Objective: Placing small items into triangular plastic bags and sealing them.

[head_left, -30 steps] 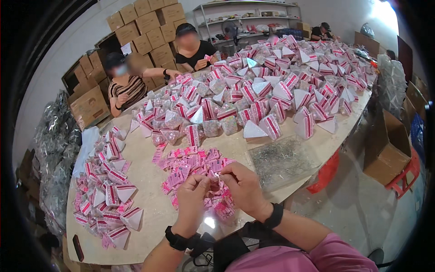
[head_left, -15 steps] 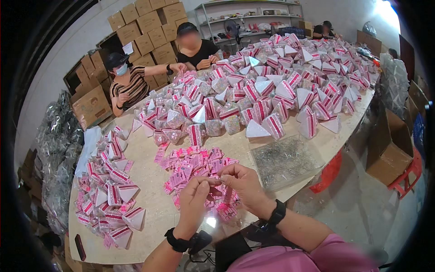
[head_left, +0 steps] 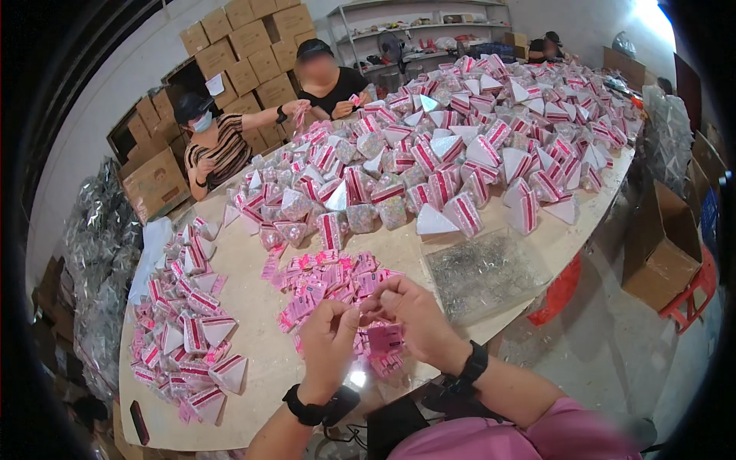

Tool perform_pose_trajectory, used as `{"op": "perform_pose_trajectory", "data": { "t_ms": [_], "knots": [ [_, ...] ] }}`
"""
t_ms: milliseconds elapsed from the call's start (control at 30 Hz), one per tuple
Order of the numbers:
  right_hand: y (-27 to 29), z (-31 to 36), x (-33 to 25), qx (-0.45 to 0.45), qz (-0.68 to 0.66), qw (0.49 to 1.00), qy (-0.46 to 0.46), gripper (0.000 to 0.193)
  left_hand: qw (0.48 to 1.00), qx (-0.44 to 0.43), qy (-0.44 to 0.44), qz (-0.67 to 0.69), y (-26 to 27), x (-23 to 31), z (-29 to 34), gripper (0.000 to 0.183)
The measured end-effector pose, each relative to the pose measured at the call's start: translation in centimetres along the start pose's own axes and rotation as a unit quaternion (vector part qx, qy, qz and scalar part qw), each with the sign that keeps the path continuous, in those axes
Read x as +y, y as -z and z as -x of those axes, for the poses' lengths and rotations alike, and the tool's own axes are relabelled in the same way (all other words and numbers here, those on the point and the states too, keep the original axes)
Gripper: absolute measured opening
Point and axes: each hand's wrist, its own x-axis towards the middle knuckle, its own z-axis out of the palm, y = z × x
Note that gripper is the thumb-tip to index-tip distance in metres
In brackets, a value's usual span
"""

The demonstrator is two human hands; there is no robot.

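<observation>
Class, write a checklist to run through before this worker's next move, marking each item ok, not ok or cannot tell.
1. Bare left hand and bare right hand both visible over the pale, broad tabletop: ok.
2. Pink, flat rectangular card present between the hands: ok.
3. Which fingers carry that card: cannot tell; the grip is too small to make out.
4. Space beneath the hands free of loose cards: not ok; a heap of pink rectangular cards spreads there.
5. Clear, shallow plastic tray of thin silvery pieces beside the right hand: ok.
</observation>
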Motion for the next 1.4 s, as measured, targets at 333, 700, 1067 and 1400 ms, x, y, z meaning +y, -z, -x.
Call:
{"op": "perform_pose_trajectory", "data": {
  "t_ms": [333, 700, 1067, 1400],
  "knots": [
    [1.0, 0.1, 0.8, -0.113, 0.145, 0.983, 0.012, 0.017, 0.987, -0.138, 0.037, 0.067, 1.7, -0.2, -0.8, 0.026],
    [1.9, 1.3, 1.2, -0.16, 0.062, 0.979, -0.107, 0.022, 0.969, -0.232, 0.051, 0.066, 2.9, 1.3, 0.0, 0.04],
    [1.7, 2.0, 2.3, -0.205, 0.036, 0.965, -0.163, 0.017, 0.983, -0.165, 0.085, -0.007, 3.3, 0.5, 1.8, 0.008],
    [-1.9, 3.7, 0.1, -0.095, 0.297, 0.95, 0.0, 0.019, 0.968, -0.083, 0.197, 0.134, 2.1, 0.8, 2.2, 0.013]
  ]
}}
